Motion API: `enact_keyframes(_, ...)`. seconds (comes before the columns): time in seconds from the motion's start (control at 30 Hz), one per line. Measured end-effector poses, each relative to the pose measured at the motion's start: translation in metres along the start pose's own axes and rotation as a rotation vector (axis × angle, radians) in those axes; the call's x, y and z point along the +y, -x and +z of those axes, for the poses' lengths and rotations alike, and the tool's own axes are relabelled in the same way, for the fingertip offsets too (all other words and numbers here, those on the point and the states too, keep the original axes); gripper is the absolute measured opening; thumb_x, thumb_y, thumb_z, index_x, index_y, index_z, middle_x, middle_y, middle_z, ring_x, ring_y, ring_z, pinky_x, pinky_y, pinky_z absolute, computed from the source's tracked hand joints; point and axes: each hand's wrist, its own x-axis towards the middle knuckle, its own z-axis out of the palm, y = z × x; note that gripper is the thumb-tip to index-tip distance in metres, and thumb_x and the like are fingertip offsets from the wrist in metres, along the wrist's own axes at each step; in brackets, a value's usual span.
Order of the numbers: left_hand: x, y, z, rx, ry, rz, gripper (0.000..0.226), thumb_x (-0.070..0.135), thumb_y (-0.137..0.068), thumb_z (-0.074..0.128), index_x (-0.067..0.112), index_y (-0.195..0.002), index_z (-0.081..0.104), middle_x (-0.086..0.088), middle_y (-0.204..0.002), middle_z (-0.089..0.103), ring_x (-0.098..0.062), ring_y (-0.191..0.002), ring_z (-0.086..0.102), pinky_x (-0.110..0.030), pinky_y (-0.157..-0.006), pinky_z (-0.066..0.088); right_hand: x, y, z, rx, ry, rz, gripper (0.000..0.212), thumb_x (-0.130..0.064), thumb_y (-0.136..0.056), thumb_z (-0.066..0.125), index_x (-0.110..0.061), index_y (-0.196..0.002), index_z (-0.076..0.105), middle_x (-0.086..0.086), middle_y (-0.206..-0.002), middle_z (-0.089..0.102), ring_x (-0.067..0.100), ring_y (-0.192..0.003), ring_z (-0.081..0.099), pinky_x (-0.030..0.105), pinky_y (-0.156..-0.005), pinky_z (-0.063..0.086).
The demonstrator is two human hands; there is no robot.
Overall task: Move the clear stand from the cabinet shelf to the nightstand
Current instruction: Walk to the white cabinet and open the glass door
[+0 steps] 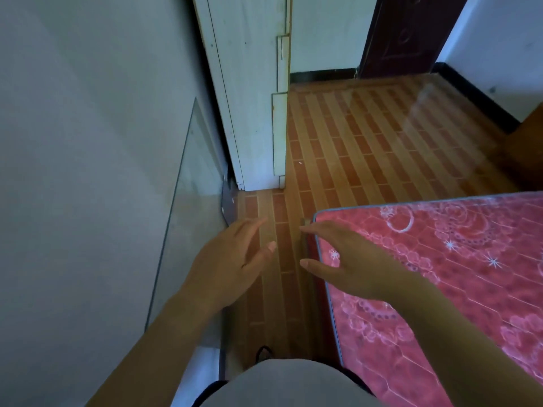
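The clear stand (pixel 418 107) is almost invisible. It shows only as a faint haze over the floor, a pale top edge and a streak of glare at the upper right. My left hand (pixel 235 257) and my right hand (pixel 349 262) are held out in front of me at waist height. The palms face each other, the fingers are curved and the thumbs point inward, gripping the stand's near end from either side. The white cabinet (pixel 249 92) stands ahead on the left. No nightstand is in view.
A glass pane (pixel 188 207) leans on the grey wall at left. A bed with a red patterned mattress (pixel 440 274) fills the lower right. Striped wooden flooring (pixel 367 148) runs between them toward a dark door (pixel 408 33).
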Motion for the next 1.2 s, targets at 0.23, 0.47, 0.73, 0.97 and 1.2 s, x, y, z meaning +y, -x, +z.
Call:
enact_keyframes(0.23, -0.038, -0.116, -0.022, -0.113, -0.014, 0.016, 0.064, 0.062, -0.081, 0.024, 0.032, -0.138, 0.03, 0.01, -0.144, 0.038, -0.009, -0.127, 0.04, -0.027, -0.101, 0.033, 0.036, -0.111, -0.02, -0.007, -0.057, 0.1, 0.059, -0.052, -0.084, 0.053, -0.029, -0.136, 0.037, -0.008, -0.143, 0.041, 0.013, -0.128, 0.04, 0.03, -0.103, 0.034)
enact_keyframes(0.47, -0.069, -0.258, -0.036, -0.101, -0.027, 0.04, 0.059, 0.061, -0.087, 0.029, 0.031, -0.138, 0.032, 0.009, -0.141, 0.041, -0.007, -0.119, 0.044, -0.022, -0.094, 0.032, 0.091, -0.235, -0.058, -0.019, -0.103, 0.126, 0.056, -0.047, -0.087, 0.054, -0.031, -0.137, 0.035, -0.009, -0.145, 0.038, 0.012, -0.13, 0.037, 0.028, -0.102, 0.031)
enact_keyframes(0.73, -0.066, -0.424, -0.061, -0.122, -0.019, 0.042, 0.058, 0.056, -0.084, 0.03, 0.031, -0.137, 0.033, 0.009, -0.141, 0.041, -0.007, -0.125, 0.04, -0.024, -0.099, 0.03, 0.155, -0.364, -0.128, -0.032, -0.106, 0.179, 0.056, -0.049, -0.086, 0.052, -0.036, -0.137, 0.032, -0.012, -0.147, 0.033, 0.011, -0.132, 0.034, 0.032, -0.103, 0.031)
enact_keyframes(0.97, -0.089, -0.513, -0.069, -0.176, 0.039, 0.053, 0.053, 0.054, -0.087, 0.034, 0.032, -0.135, 0.035, 0.012, -0.135, 0.044, 0.003, -0.11, 0.037, -0.02, -0.092, 0.032, 0.201, -0.439, -0.15, 0.022, -0.123, 0.192, 0.057, -0.045, -0.086, 0.057, -0.031, -0.137, 0.037, -0.01, -0.143, 0.04, 0.008, -0.126, 0.041, 0.02, -0.094, 0.03)
enact_keyframes(1.2, -0.101, -0.624, -0.066, -0.27, 0.019, 0.187, 0.064, 0.065, -0.083, 0.028, 0.03, -0.136, 0.035, 0.009, -0.142, 0.041, -0.01, -0.125, 0.042, -0.029, -0.1, 0.037, 0.236, -0.505, -0.175, 0.139, -0.123, 0.285, 0.054, -0.043, -0.083, 0.062, -0.032, -0.133, 0.042, -0.01, -0.132, 0.049, 0.004, -0.11, 0.049, 0.017, -0.088, 0.039)
